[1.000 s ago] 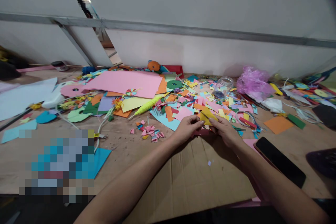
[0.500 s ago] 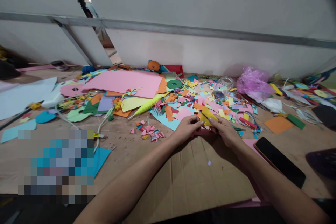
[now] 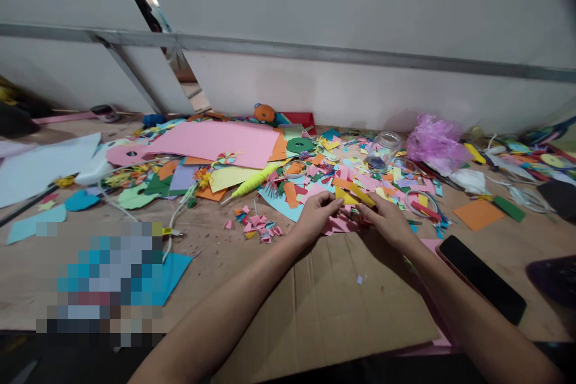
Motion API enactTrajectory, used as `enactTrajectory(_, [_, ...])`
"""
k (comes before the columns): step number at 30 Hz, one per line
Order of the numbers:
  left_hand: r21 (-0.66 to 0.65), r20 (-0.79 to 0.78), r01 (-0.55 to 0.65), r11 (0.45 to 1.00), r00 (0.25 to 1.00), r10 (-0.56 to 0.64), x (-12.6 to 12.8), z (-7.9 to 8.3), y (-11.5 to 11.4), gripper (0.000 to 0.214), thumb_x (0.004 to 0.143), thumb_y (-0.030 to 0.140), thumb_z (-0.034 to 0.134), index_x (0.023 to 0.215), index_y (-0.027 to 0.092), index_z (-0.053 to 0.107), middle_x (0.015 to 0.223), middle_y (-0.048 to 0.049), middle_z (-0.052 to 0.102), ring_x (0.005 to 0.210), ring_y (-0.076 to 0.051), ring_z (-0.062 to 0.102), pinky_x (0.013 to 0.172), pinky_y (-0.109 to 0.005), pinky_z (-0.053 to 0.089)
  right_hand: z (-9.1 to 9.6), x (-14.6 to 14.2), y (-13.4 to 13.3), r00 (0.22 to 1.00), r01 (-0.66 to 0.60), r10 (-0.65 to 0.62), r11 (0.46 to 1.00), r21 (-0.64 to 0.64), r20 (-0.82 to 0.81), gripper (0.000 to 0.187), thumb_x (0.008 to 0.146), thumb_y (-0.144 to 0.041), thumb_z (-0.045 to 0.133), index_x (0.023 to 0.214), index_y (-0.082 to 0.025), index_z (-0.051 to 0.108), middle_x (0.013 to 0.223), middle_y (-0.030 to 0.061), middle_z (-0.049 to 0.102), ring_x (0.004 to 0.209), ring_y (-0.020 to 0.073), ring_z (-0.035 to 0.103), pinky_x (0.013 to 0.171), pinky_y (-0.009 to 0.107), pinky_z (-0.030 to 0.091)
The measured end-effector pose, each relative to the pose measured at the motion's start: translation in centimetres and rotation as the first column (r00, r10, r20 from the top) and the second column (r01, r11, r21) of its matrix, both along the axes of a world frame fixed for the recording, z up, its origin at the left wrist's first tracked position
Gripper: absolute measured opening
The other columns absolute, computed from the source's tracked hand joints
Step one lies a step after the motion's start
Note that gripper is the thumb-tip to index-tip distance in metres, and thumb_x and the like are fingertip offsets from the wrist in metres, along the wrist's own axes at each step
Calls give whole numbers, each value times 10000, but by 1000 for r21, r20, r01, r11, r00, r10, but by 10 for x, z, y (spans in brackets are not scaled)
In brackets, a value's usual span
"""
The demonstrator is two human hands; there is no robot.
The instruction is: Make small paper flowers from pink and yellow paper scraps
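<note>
My left hand (image 3: 318, 213) pinches a piece of yellow paper (image 3: 344, 196) between thumb and fingers. Opposite it, my right hand (image 3: 386, 217) is closed on a narrow yellow paper strip (image 3: 363, 197). A dark gap shows between the two yellow parts; whether they still join at one end I cannot tell. Both hands hover above the near edge of a heap of coloured paper scraps (image 3: 369, 183). Pink paper (image 3: 339, 225) lies under them, by the far edge of a brown cardboard sheet (image 3: 333, 306).
A black phone (image 3: 481, 279) lies right of the cardboard. Behind the scraps stand a clear jar (image 3: 387, 147) and a pink plastic bag (image 3: 434, 139). Left of the heap are a lime-green handled tool (image 3: 256, 180), a large pink sheet (image 3: 216, 141) and a white cable (image 3: 177, 210).
My hands have moved slightly apart. The yellow paper, overlapped before, now shows as two parts with a gap between them.
</note>
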State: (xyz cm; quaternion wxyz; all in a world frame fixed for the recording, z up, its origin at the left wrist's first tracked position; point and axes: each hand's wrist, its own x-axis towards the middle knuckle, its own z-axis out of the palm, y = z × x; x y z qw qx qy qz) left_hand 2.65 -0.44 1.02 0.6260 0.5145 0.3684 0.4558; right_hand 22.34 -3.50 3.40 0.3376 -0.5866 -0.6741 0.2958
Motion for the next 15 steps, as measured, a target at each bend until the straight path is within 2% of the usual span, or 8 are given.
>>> enactTrajectory(3, [17,6,-35,999,999,34,-1,0,1,426,716,550,741,694,164,561,646,15,544,626,-113,482,612,-247,351,2,2,1,994,-24,12,993,117,106,236,900,-375,596,1064,-245,705,1068,75,687,991,278,602,857,387,429])
enactTrajectory(5, [36,-5,-57,998,998,57,-1,0,1,433,723,558,733,687,164,558,634,18,531,623,-113,471,601,-246,341,7,1,2,997,-36,21,980,195,78,242,926,-375,556,1050,-247,719,1098,81,674,1051,277,590,915,401,421])
enactTrajectory(7, [50,-12,-74,996,997,75,-1,1,2,430,738,555,722,681,163,552,623,23,517,617,-110,459,594,-245,333,15,-3,3,999,-38,38,975,220,6,262,953,-408,530,1038,-251,723,1099,78,673,1059,267,592,925,394,428])
enactTrajectory(10, [76,-22,-81,994,996,82,-1,1,3,423,737,541,723,674,165,540,620,29,504,609,-107,450,591,-245,330,26,-13,8,995,-62,75,982,178,-71,260,922,-453,594,1031,-252,716,1087,68,678,1008,254,608,858,364,452])
enactTrajectory(15, [85,-43,-53,995,997,57,-2,1,6,424,742,549,710,679,158,556,644,9,537,635,-122,499,619,-255,372,32,-28,24,995,-89,93,993,80,-42,233,816,-428,669,730,-212,650,745,17,624,695,188,542,634,311,385])
